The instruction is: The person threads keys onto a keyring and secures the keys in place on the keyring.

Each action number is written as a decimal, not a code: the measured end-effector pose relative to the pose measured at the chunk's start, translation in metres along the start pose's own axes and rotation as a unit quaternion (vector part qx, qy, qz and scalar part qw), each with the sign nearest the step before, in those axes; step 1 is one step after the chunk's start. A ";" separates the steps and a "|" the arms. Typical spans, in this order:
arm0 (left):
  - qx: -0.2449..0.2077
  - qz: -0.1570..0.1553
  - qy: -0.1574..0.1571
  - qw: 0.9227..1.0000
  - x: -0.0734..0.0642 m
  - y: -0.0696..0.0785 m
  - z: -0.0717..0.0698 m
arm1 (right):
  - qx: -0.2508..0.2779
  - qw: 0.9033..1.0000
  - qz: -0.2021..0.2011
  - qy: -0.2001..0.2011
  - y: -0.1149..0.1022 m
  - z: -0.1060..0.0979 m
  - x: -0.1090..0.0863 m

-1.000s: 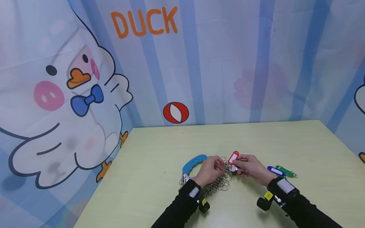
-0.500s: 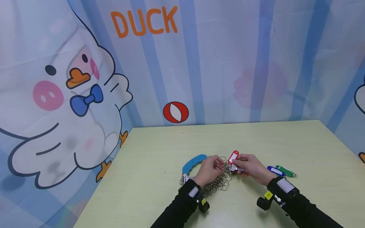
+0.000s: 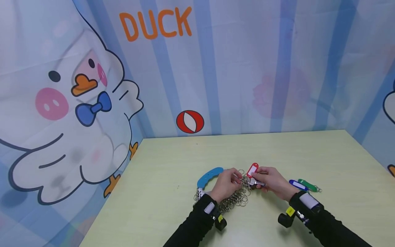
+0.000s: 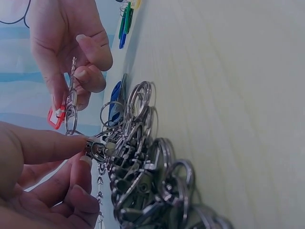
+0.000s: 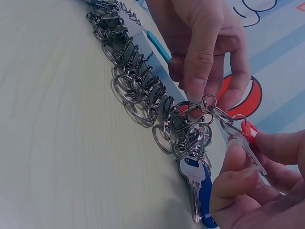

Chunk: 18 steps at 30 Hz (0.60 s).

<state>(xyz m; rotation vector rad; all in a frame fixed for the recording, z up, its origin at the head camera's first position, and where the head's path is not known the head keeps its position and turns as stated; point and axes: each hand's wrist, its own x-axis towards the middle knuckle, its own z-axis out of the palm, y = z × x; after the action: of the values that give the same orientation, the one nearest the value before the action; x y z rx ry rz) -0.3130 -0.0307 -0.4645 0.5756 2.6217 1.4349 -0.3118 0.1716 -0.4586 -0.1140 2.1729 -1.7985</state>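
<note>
The left hand (image 3: pixel 227 186) clamps a metal clasp (image 4: pixel 97 150) between thumb and fingertip; the right hand (image 3: pixel 274 181) pinches a red tag (image 3: pixel 253 169) with its key (image 4: pixel 71 98); a row of rings (image 3: pixel 237 200) lies beside the left fingers; farther, right of the right fingers, rest blue tag (image 3: pixel 298 185) and green tag (image 3: pixel 308 185)

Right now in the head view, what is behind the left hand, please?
The blue handle and metal rings show partly; whatever else the left hand covers cannot be seen.

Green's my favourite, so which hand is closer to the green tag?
The right hand. It's a little left of the green tag; the left hand is farther left, by the metal rings.
</note>
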 end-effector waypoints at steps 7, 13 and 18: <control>0.005 -0.001 0.001 1.000 0.000 -0.001 0.001 | -0.001 1.000 -0.004 0.001 0.002 -0.001 0.001; 0.027 0.013 0.008 1.000 -0.002 0.002 0.002 | -0.010 1.000 0.002 0.005 0.001 -0.001 0.002; 0.058 0.041 0.022 0.997 -0.004 0.004 0.002 | -0.034 0.999 0.002 0.015 0.001 -0.002 0.003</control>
<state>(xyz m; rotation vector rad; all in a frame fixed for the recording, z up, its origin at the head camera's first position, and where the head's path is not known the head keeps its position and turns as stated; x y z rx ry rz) -0.3076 -0.0285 -0.4626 0.6773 2.7619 1.3378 -0.3148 0.1728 -0.4603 -0.0973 2.2536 -1.7364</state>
